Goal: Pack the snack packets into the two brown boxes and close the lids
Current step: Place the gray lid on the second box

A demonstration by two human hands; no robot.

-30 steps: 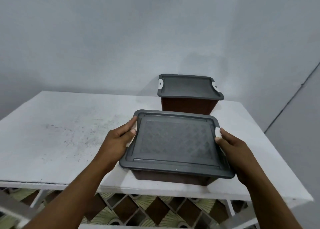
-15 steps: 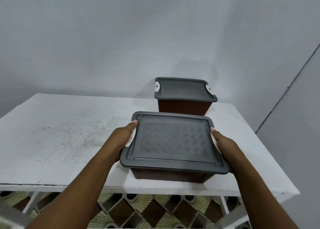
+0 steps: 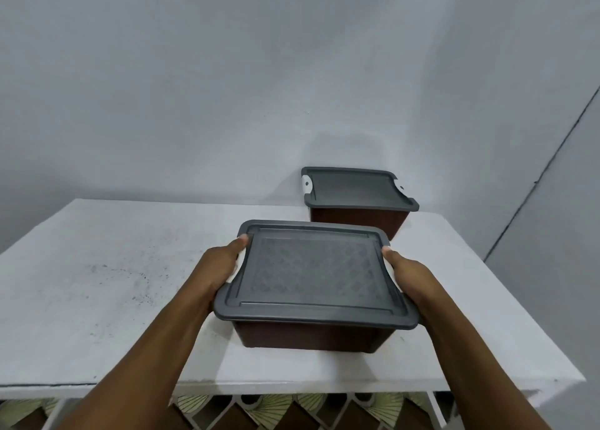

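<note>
Surface (image 3: 97, 299) white, speckled dark, against grey wall (image 3: 194, 88). Lidded brown box (image 3: 308, 335) apparently resting near front edge; left hand (image 3: 217, 270) and right hand (image 3: 412, 277) grip its ends. Back right, second lidded box (image 3: 357, 221).

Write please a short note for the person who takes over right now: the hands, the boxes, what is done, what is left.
Left hand grips the left end of the near box, thumb on its grey lid. Right hand grips the right end likewise.
The near box is at the front of the table, lid on. The far box sits at the back right, also closed.
Done: both boxes are covered; no loose packets in view.
Left: check that the near box's white latches, mostly hidden by the hands, are snapped.
</note>
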